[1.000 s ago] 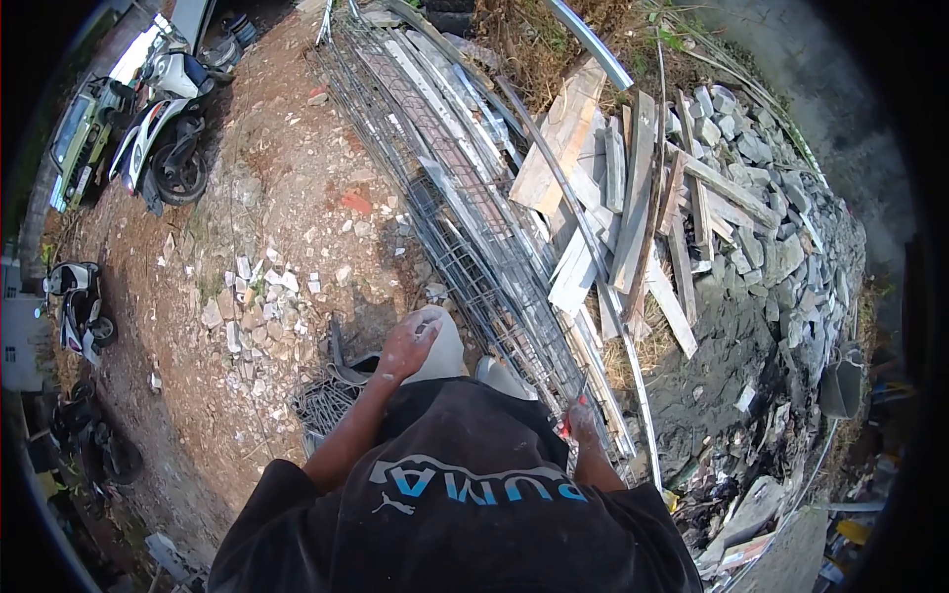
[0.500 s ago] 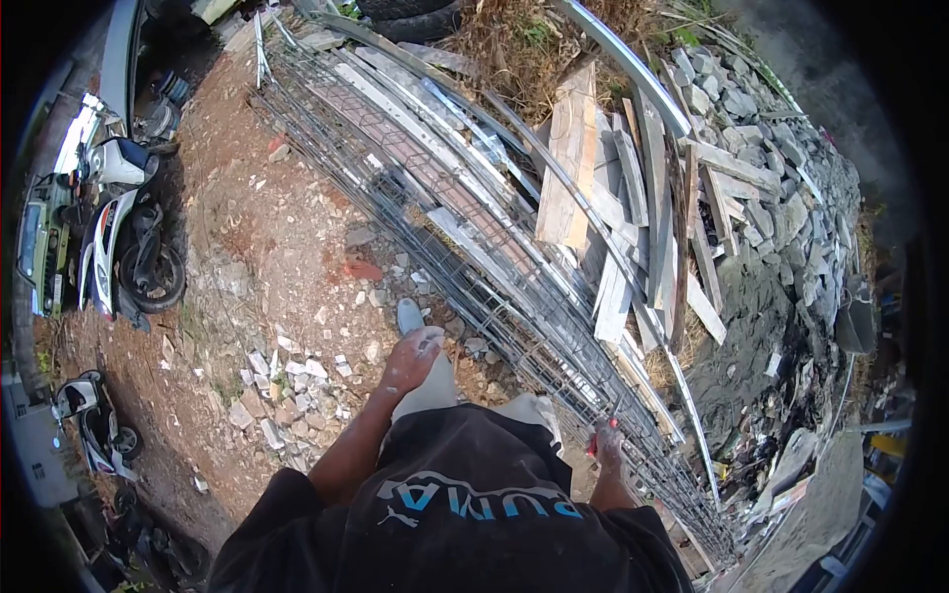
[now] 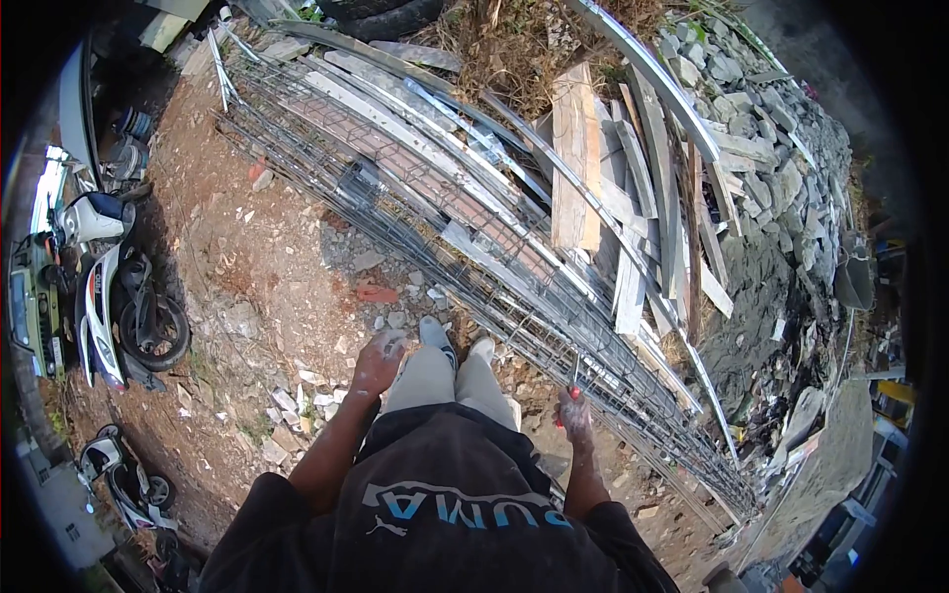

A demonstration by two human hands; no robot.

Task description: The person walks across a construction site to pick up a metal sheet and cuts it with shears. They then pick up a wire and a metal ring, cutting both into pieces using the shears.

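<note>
My right hand [image 3: 577, 423] is closed around a red-handled tool [image 3: 573, 391] with a thin metal end pointing forward. Its exact kind is too small to tell. Long steel rebar cages [image 3: 514, 321] lie on the ground ahead and to the right, and the tool overlaps them in view. Over the ground on the left hangs my left hand [image 3: 381, 362], dusty, its fingers loosely curled, with nothing visible in it. Below, my shoes [image 3: 433, 332] stand on rubble-strewn dirt beside the cages.
Wooden planks [image 3: 573, 158] and a bent metal strip [image 3: 652, 69] lie beyond the cages, with piled stones [image 3: 781, 188] to the right. Broken tile pieces [image 3: 287, 405] litter the dirt on the left. Motorcycles [image 3: 104, 306] and a green vehicle [image 3: 38, 306] stand at far left.
My view has shifted, and both feet now show beside the cages. My right hand has come forward and inward with the red-handled tool; my left hand sits slightly further left.
</note>
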